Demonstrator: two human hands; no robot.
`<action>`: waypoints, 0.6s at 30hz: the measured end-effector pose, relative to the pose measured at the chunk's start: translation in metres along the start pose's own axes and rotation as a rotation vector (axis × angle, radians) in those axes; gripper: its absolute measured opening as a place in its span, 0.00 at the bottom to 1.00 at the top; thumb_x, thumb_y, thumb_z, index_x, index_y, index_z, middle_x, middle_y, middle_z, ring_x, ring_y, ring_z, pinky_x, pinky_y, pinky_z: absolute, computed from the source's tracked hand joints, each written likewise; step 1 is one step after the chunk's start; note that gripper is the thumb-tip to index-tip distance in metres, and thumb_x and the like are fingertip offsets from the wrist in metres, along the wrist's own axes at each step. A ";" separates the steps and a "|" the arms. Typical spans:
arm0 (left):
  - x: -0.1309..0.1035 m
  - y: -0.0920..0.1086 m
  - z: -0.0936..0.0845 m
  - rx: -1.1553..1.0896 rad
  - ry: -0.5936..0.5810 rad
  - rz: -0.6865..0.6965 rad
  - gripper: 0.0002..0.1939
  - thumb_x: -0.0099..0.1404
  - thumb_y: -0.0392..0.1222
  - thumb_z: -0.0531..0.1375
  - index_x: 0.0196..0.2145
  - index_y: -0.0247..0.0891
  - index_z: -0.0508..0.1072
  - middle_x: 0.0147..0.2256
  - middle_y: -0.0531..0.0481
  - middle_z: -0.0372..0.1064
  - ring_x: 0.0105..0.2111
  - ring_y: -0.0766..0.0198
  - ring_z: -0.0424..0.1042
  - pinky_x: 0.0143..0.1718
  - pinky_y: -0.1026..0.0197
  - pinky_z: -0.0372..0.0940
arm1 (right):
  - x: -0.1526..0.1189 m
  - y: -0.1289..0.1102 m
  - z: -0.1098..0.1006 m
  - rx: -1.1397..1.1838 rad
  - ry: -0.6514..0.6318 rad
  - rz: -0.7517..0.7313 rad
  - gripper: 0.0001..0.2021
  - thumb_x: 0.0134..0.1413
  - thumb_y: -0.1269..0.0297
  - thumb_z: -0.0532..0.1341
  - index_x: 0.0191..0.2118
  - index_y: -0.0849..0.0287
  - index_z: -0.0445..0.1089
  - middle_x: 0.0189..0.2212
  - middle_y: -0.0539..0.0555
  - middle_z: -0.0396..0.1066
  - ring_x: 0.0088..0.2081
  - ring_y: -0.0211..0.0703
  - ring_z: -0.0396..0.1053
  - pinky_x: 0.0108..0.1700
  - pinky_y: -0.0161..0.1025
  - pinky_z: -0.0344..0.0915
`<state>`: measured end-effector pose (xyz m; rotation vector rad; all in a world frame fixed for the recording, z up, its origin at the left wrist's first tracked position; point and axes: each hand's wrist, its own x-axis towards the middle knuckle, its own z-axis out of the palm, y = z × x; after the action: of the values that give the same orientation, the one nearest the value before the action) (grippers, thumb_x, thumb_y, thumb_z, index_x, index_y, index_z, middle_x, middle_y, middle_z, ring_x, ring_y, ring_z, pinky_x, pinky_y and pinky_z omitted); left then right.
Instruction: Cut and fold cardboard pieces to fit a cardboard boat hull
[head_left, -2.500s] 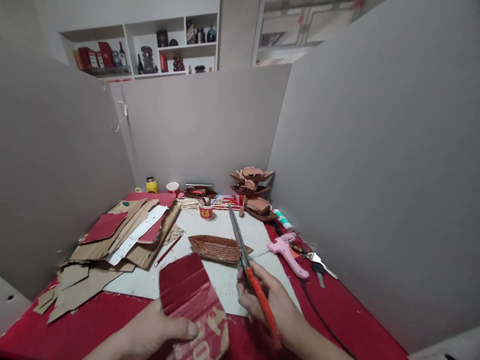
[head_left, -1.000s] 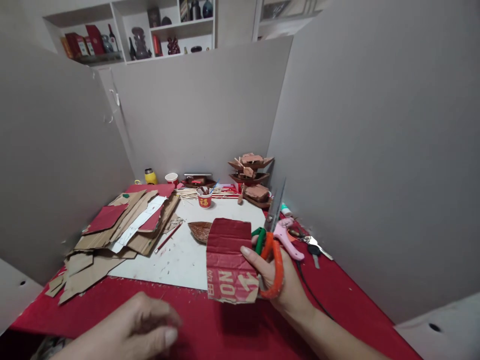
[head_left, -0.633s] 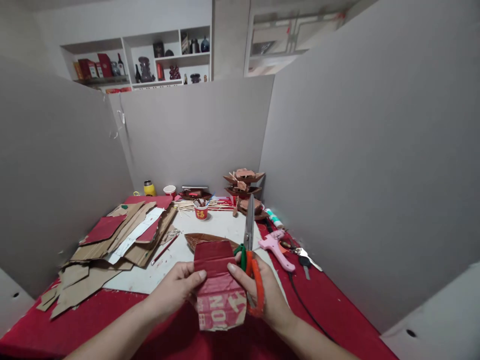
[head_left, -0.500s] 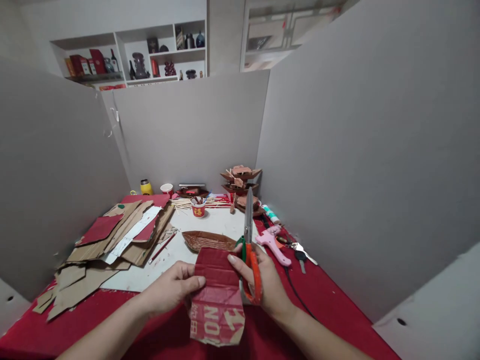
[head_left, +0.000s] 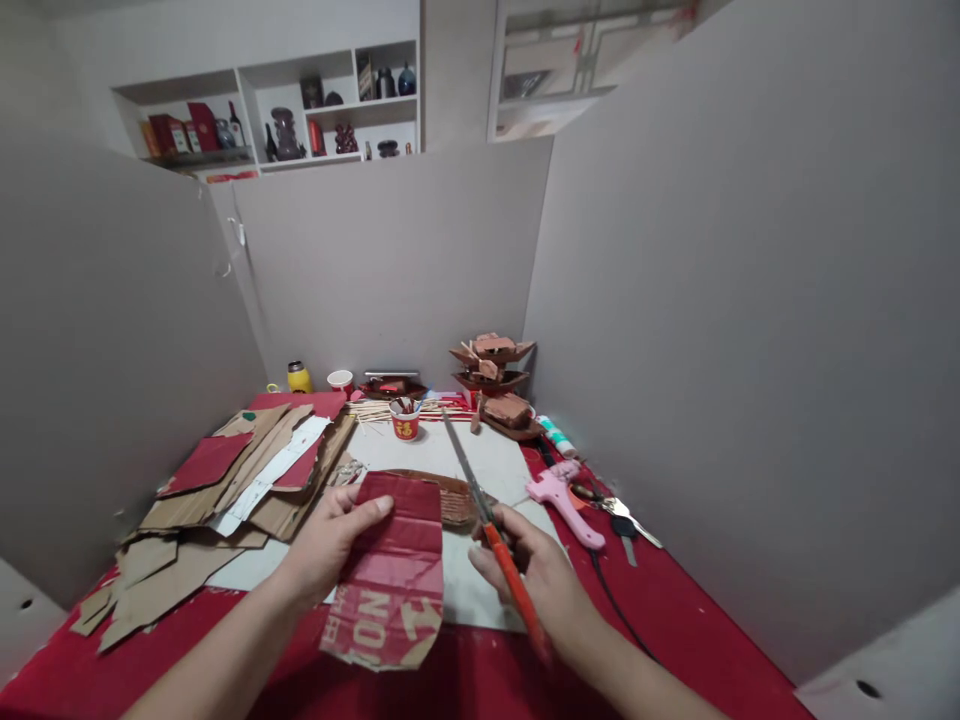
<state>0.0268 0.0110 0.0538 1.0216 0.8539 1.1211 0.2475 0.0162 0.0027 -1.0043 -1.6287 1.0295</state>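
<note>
Three grey panels (head_left: 390, 270) walled the desk (head_left: 697, 620), red-covered. White sheet (head_left: 472, 590) lay across its middle. Cardboard stack (head_left: 232, 470) sat on the left, pieces overlapping, some red-faced. Left hand (head_left: 330, 540) and right hand (head_left: 536, 575) were up front, over the near part of the desk. Left had the red cardboard piece (head_left: 401, 570) by its left edge: thumb on the printed face, other fingers behind, closed to the card's thickness. Piece was raised and tilted in front of the sheet, lettering toward the bottom. Right had its fingers curled round the orange handle of the scissors (head_left: 495, 540), tips pointing away; blades seen edge-on, cannot tell if parted. Scissors were apart from the piece, just to its right. Brown boat hull (head_left: 454, 505) lay on the sheet behind both, partly covered. More model boats (head_left: 499, 378) stood at the back right. Pink glue gun (head_left: 566, 505) lay right of the sheet. Printed cup (head_left: 406, 427) stood beyond the hull, sticks in it. Keys (head_left: 624, 525) lay beside the glue gun.
</note>
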 end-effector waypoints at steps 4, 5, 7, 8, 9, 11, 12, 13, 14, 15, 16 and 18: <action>-0.012 0.020 -0.017 0.019 0.049 0.021 0.09 0.56 0.41 0.67 0.32 0.32 0.78 0.28 0.45 0.78 0.27 0.63 0.75 0.33 0.63 0.68 | -0.002 0.004 0.000 -0.234 -0.120 -0.047 0.08 0.51 0.62 0.60 0.32 0.56 0.58 0.22 0.43 0.58 0.24 0.36 0.55 0.27 0.33 0.55; -0.014 0.022 -0.020 0.019 0.051 0.030 0.10 0.56 0.42 0.67 0.33 0.32 0.78 0.28 0.45 0.78 0.27 0.62 0.75 0.34 0.62 0.68 | -0.003 0.003 0.000 -0.286 -0.157 -0.054 0.08 0.51 0.62 0.59 0.33 0.55 0.57 0.22 0.43 0.57 0.24 0.36 0.53 0.26 0.33 0.53; -0.016 0.023 -0.022 0.009 0.063 0.054 0.10 0.55 0.42 0.67 0.33 0.33 0.78 0.28 0.46 0.78 0.27 0.62 0.74 0.34 0.61 0.68 | -0.005 0.002 0.002 -0.387 -0.216 -0.063 0.12 0.48 0.63 0.60 0.37 0.55 0.56 0.21 0.41 0.56 0.22 0.37 0.52 0.25 0.34 0.50; -0.017 0.022 -0.023 0.002 0.073 0.063 0.10 0.54 0.42 0.68 0.32 0.34 0.78 0.28 0.47 0.77 0.27 0.62 0.74 0.34 0.61 0.68 | -0.005 0.002 0.002 -0.433 -0.232 -0.067 0.14 0.47 0.64 0.60 0.38 0.54 0.55 0.21 0.41 0.57 0.22 0.37 0.52 0.25 0.34 0.49; -0.017 0.021 -0.023 -0.004 0.085 0.069 0.09 0.54 0.42 0.68 0.30 0.34 0.77 0.27 0.48 0.77 0.26 0.63 0.74 0.33 0.62 0.67 | -0.006 0.001 0.003 -0.471 -0.240 -0.069 0.15 0.46 0.64 0.61 0.38 0.54 0.55 0.22 0.42 0.58 0.22 0.37 0.52 0.25 0.34 0.48; -0.017 0.017 -0.022 -0.005 0.121 0.071 0.09 0.52 0.43 0.69 0.28 0.34 0.77 0.26 0.49 0.77 0.25 0.64 0.73 0.32 0.63 0.67 | -0.005 0.002 0.002 -0.528 -0.253 -0.075 0.16 0.44 0.64 0.61 0.37 0.54 0.54 0.23 0.43 0.59 0.22 0.38 0.52 0.25 0.34 0.47; -0.016 0.016 -0.021 -0.003 0.141 0.071 0.10 0.52 0.43 0.69 0.28 0.34 0.77 0.25 0.49 0.76 0.25 0.64 0.73 0.32 0.64 0.67 | -0.004 0.002 0.002 -0.545 -0.265 -0.078 0.16 0.43 0.63 0.62 0.36 0.53 0.53 0.23 0.43 0.59 0.23 0.38 0.51 0.25 0.35 0.47; -0.015 0.014 -0.021 -0.002 0.162 0.070 0.10 0.51 0.43 0.69 0.28 0.34 0.77 0.25 0.50 0.76 0.26 0.64 0.73 0.31 0.64 0.67 | -0.003 0.002 0.001 -0.554 -0.278 -0.079 0.16 0.43 0.62 0.62 0.35 0.53 0.53 0.23 0.43 0.59 0.23 0.38 0.51 0.25 0.35 0.47; -0.014 0.012 -0.020 -0.001 0.182 0.069 0.11 0.50 0.43 0.70 0.29 0.34 0.78 0.25 0.50 0.76 0.26 0.64 0.74 0.31 0.65 0.67 | -0.002 0.003 0.001 -0.555 -0.292 -0.079 0.16 0.43 0.62 0.62 0.35 0.53 0.53 0.23 0.44 0.59 0.23 0.38 0.50 0.25 0.35 0.47; -0.013 0.010 -0.020 0.002 0.198 0.064 0.11 0.50 0.44 0.70 0.29 0.35 0.78 0.24 0.50 0.76 0.26 0.64 0.74 0.30 0.65 0.67 | -0.001 0.003 0.001 -0.553 -0.300 -0.076 0.16 0.42 0.61 0.63 0.34 0.53 0.53 0.24 0.44 0.59 0.23 0.38 0.50 0.25 0.34 0.47; -0.012 0.008 -0.021 0.007 0.208 0.059 0.12 0.50 0.44 0.70 0.30 0.35 0.78 0.25 0.49 0.76 0.26 0.63 0.74 0.30 0.65 0.67 | 0.000 0.003 0.000 -0.550 -0.303 -0.071 0.16 0.42 0.61 0.63 0.34 0.53 0.54 0.24 0.44 0.60 0.23 0.38 0.50 0.25 0.34 0.47; -0.008 0.006 -0.023 0.031 0.203 0.038 0.13 0.50 0.45 0.70 0.31 0.35 0.79 0.26 0.49 0.77 0.26 0.63 0.74 0.31 0.64 0.67 | 0.001 0.003 0.000 -0.540 -0.308 -0.053 0.15 0.42 0.61 0.63 0.32 0.53 0.54 0.23 0.44 0.60 0.23 0.38 0.49 0.25 0.34 0.46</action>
<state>0.0017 0.0083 0.0520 0.9638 1.0195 1.2625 0.2478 0.0179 0.0004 -1.1794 -2.2494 0.7442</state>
